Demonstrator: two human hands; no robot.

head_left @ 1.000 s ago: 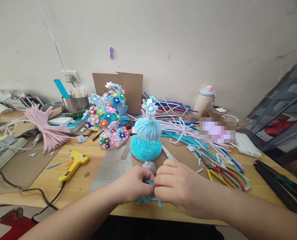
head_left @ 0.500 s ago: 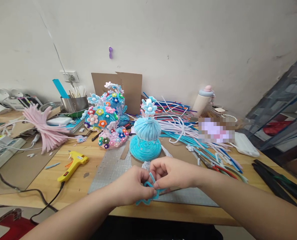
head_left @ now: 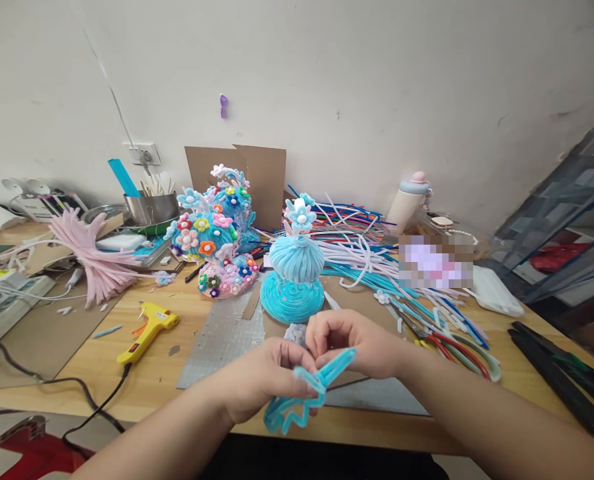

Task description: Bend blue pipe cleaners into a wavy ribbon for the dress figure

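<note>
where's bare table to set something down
Bare wood shows between the yellow glue gun and the grey mat, around a scrap, and between the red-handled tool and black tool. Crowded: the back, with pipe cleaners and flowered pieces; front centre, with left hand and right hand.

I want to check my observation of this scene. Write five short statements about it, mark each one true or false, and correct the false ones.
1. The left hand holds a bent blue strip. True.
2. The yellow glue gun is in the right hand. False: the yellow glue gun lies on the table, left of both hands.
3. A pale blue flower tops the central blue ornament. True.
4. The pink bundle lies right of the central blue ornament. False: it lies far to its left.
5. Brown cardboard stands behind the flower-covered ornaments. True.
</note>
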